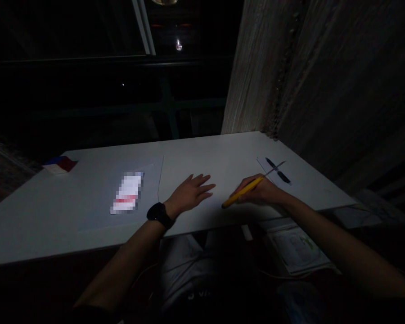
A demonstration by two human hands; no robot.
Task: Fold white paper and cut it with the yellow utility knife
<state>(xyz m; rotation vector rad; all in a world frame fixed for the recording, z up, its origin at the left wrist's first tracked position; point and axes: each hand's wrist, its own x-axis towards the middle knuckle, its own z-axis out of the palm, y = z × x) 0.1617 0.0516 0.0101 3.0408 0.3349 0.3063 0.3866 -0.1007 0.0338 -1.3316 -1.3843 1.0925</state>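
My left hand [191, 193] lies palm down on the white table [202, 155], fingers spread, holding nothing. A dark watch [160, 214] is on that wrist. To its right, my right hand [260, 191] is closed round a long yellow tool [241, 193] with a dark near end, just above the table edge. A thin pale shaft [281, 164] runs in line beyond the fingers; I cannot tell whether it belongs to the tool. It crosses a dark slender object [283, 177] on a small pale sheet [262, 163]. My right fingertips are partly hidden.
A phone-like lit rectangle [127, 192], its face blurred, lies on a pale sheet [97, 216] at the left. Farther left sits a red, blue and white box-like object [59, 166]. A curtain [249, 76] hangs behind. Papers [299, 247] lie below the table's front edge.
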